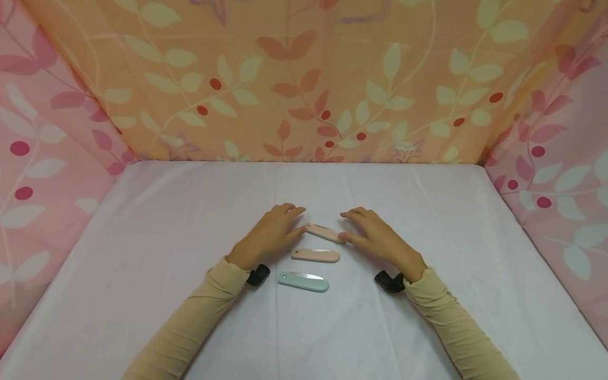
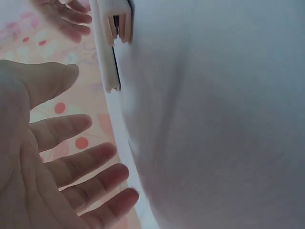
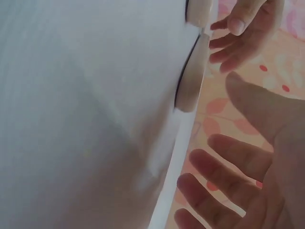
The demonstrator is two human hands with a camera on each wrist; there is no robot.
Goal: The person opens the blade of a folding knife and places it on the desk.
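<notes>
Three folded pocket knives lie one behind another on the white cloth, each with a strip of blade showing along its handle. The farthest, a peach one point(image 1: 325, 234), slants between the two hands. Nearer is a second peach knife point(image 1: 315, 256), and closest lies a mint-green knife point(image 1: 304, 282). My left hand point(image 1: 268, 235) hovers by the far knife's left end, fingers spread and relaxed. At its right end is my right hand point(image 1: 380, 240), its thumb overlapping the tip in the head view. Both wrist views show the thumbs apart from the far knife point(image 3: 192, 78), and both palms hold nothing.
A white cloth point(image 1: 199, 316) covers the table. Leaf-patterned curtains stand around it: an orange one point(image 1: 304, 68) behind, pink ones point(image 1: 43, 174) at the sides. Black wrist-worn devices point(image 1: 389, 282) sit under both wrists.
</notes>
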